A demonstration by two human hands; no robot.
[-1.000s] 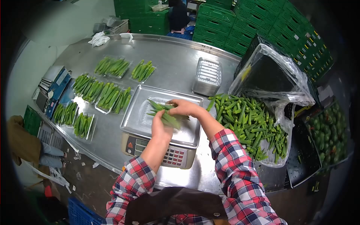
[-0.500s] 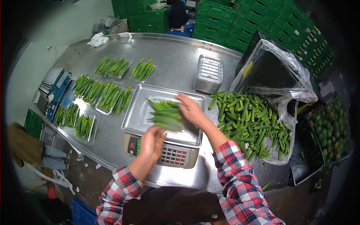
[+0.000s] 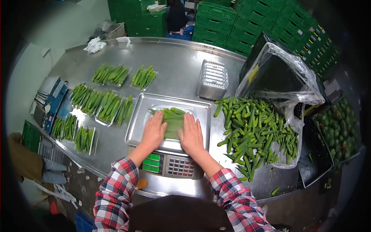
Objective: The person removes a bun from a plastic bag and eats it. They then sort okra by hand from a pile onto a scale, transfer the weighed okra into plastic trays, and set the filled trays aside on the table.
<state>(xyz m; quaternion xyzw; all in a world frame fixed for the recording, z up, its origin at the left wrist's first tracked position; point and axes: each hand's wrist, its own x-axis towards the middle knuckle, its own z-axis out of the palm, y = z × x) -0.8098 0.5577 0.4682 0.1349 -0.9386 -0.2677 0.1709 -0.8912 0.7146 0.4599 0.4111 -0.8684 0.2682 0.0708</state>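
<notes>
Okra pods (image 3: 173, 120), slightly blurred, lie in a clear plastic tray (image 3: 151, 112) on the metal pan (image 3: 135, 116) of a weighing scale (image 3: 181, 167). My left hand (image 3: 154, 130) rests flat along the left side of the pods, fingers stretched out. Opposite it, my right hand (image 3: 191, 133) lies against their right side, its fingers also straight. Both touch the okra, and neither is closed around a pod. The scale's green display shows beside the left wrist. The lower part of the tray is partly hidden by my hands.
Loose okra (image 3: 251, 135) is heaped to the right, spilling from a plastic-lined black crate (image 3: 278, 73). Stacked clear trays (image 3: 213, 79) stand behind the scale. Several okra-filled trays (image 3: 110, 74) sit at left. Green crates (image 3: 214, 25) and a seated person (image 3: 176, 17) are beyond the table.
Both hands have come down onto the okra, one at each side; the left moved up and forward, the right lower. The scale's green display is now uncovered.
</notes>
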